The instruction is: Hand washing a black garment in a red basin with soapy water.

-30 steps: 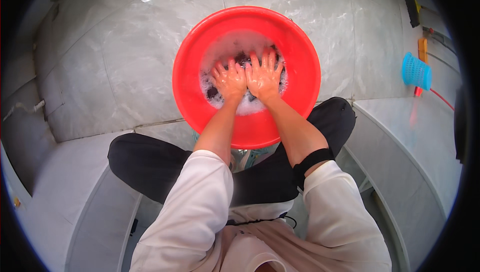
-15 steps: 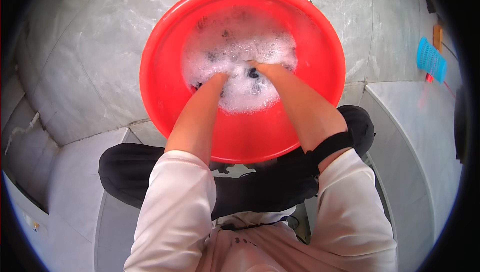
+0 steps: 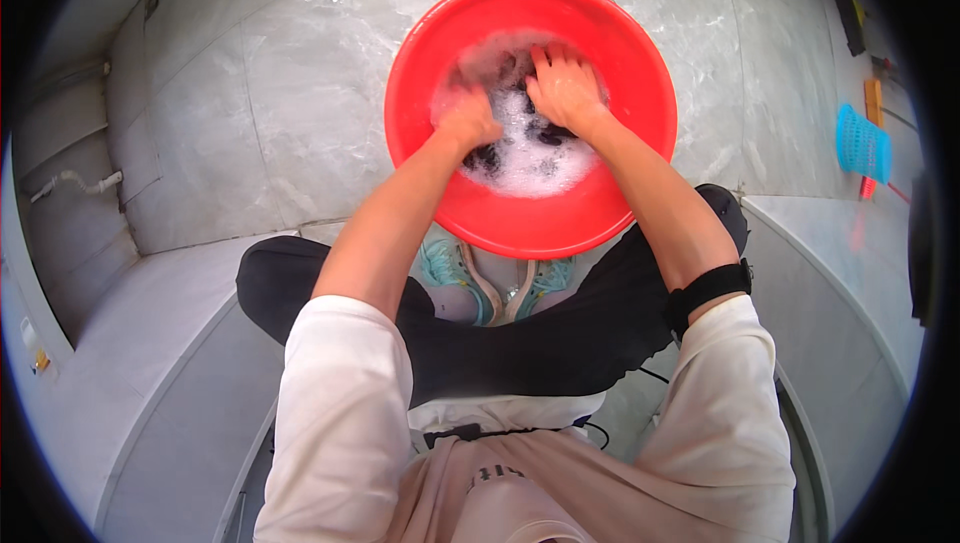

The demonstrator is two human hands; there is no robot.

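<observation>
Dark fabric pieces (image 3: 485, 158) lie half under white suds (image 3: 530, 171) in a round red basin (image 3: 530, 235). Inside it, on the left, is my left hand (image 3: 466, 117), low in the foam; motion smears its fingers, so their grip cannot be made out. My right hand (image 3: 565, 91) rests on the far right part of the suds and dark fabric, palm down, fingers spread. What lies beneath the foam is hidden.
My teal shoes (image 3: 445, 268) stand just behind the basin's near rim, between my knees in dark trousers (image 3: 520, 358). Grey marbled tiles (image 3: 300, 93) surround the basin. A blue perforated basket (image 3: 862, 145) is at the far right.
Both hands have come up out of the foam, so their backs now show, and the right fingers have spread. The basin sits farther from me in view, uncovering my shoes.
</observation>
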